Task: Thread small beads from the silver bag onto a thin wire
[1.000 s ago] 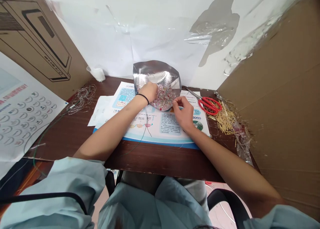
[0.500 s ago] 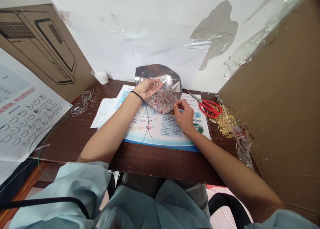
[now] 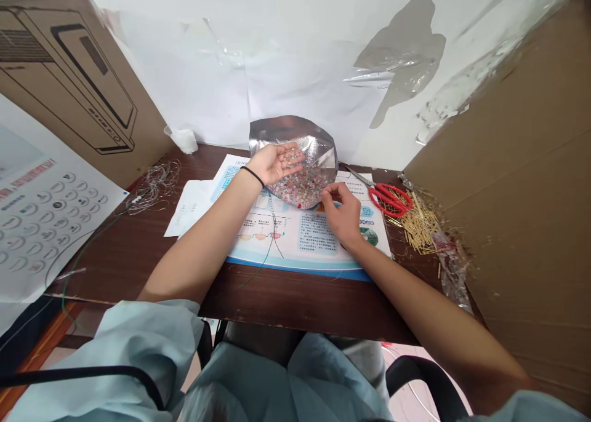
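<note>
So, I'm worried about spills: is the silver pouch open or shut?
Open: the silver pouch gapes wide, its shiny inside exposed, with loose beads showing in it.

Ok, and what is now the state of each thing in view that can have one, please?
Silver pouch: open
Beads: loose in the pouch, some on the left fingers
Left hand: open, palm up
Right hand: thumb and index finger pinched
Scissors: lying down; blade gap unclear
Printed sheet: flat
Gold sticks: heaped loosely
Clear plastic: crumpled
Pale threads: tangled
</note>
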Tool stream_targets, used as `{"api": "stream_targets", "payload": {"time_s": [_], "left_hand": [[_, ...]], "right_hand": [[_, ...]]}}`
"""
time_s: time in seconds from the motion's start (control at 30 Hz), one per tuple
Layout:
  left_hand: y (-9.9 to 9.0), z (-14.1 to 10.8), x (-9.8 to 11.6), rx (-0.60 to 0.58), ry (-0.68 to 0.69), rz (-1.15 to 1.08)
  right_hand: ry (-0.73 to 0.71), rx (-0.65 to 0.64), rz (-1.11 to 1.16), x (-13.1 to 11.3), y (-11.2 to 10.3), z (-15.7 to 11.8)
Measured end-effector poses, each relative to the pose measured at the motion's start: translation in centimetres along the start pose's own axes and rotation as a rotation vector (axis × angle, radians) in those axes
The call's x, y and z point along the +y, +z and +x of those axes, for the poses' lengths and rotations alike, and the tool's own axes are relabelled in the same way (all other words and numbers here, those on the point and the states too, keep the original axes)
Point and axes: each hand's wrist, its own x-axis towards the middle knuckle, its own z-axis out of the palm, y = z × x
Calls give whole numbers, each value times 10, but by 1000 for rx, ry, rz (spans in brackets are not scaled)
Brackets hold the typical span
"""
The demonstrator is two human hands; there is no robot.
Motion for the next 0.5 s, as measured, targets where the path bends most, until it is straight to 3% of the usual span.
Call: {"api": "stream_targets", "payload": {"time_s": [0.5], "left_hand": [[2,-3,0,-20,22,40]], "right_hand": [[3,-14,1,-1,-1,0]]}}
